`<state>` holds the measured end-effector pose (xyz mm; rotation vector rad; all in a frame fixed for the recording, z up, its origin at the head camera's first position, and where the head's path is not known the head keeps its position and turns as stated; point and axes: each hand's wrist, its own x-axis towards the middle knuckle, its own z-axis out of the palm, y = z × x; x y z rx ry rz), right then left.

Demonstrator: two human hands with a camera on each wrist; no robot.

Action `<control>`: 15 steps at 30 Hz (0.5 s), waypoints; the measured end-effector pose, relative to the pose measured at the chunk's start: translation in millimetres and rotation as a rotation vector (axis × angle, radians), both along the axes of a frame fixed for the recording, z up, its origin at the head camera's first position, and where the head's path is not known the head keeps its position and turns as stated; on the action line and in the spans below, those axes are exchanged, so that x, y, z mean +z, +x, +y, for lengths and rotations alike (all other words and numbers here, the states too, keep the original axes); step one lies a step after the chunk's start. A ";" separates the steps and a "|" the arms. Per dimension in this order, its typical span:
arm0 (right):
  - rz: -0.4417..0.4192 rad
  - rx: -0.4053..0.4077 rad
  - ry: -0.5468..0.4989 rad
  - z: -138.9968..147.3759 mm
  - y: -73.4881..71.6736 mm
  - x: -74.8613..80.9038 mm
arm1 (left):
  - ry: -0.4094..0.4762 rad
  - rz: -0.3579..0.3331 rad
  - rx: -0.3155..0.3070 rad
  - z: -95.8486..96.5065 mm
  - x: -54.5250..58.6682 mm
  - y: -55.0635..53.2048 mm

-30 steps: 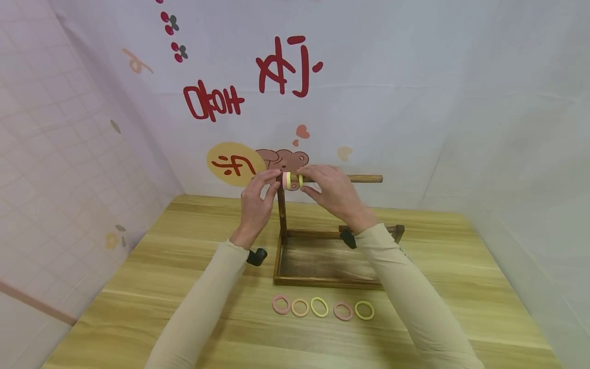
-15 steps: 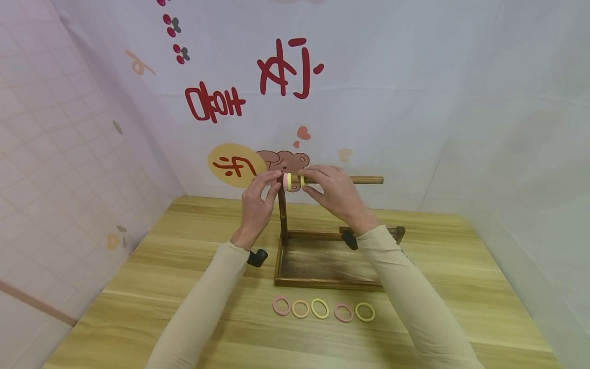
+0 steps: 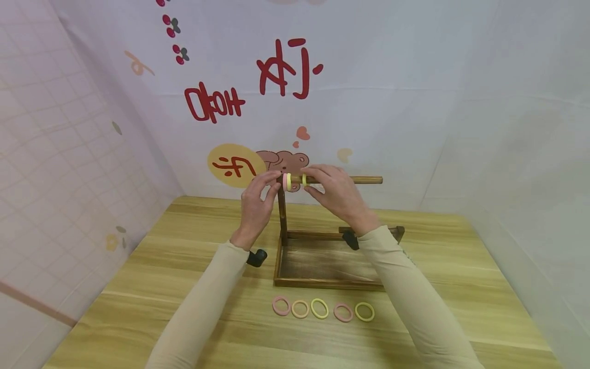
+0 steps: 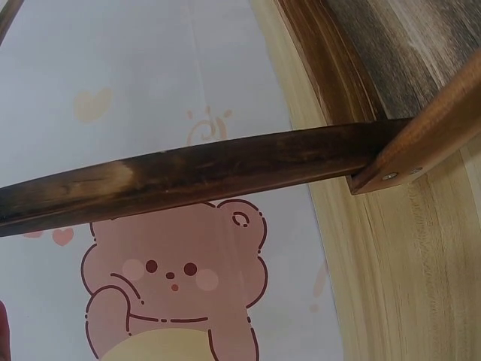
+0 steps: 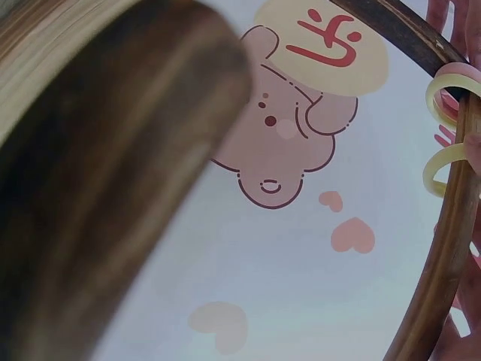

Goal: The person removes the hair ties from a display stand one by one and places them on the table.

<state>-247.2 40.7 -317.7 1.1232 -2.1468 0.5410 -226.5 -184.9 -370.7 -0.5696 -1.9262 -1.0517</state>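
A dark wooden stand (image 3: pixel 283 218) has an upright post with a horizontal rod (image 3: pixel 366 180) at its top. Two rings encircle the rod near the post: a pink ring (image 3: pixel 285 182) and a yellow ring (image 3: pixel 289 182) against it. My left hand (image 3: pixel 257 201) grips the stand's top corner between thumb and fingers, beside the pink ring. A little to the right, my right hand (image 3: pixel 337 190) pinches another yellow ring (image 5: pixel 436 171) around the rod, apart from the other two. The left wrist view shows mainly the post (image 4: pixel 195 169); the left fingers are almost wholly out of it.
In front of the stand's tray base (image 3: pixel 322 282), a row of loose rings lies on the table: pink (image 3: pixel 274 310), orange (image 3: pixel 293 312), yellow (image 3: pixel 313 312), pink (image 3: pixel 336 316) and yellow (image 3: pixel 357 314). A patterned cloth backdrop (image 3: pixel 392 113) rises behind.
The pinched yellow ring has slid slightly right along the rod with my right hand, widening its gap from the other two. My left hand has stayed in place.
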 end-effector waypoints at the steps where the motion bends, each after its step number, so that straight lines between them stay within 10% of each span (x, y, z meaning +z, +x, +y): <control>1: 0.003 0.004 -0.004 0.4 -0.2 -0.2 | -0.001 -0.001 0.001 0.0 -0.1 -0.1; 15: 0.036 0.044 -0.044 7.0 -3.7 -1.0 | -0.007 -0.005 0.015 0.5 -1.1 -1.2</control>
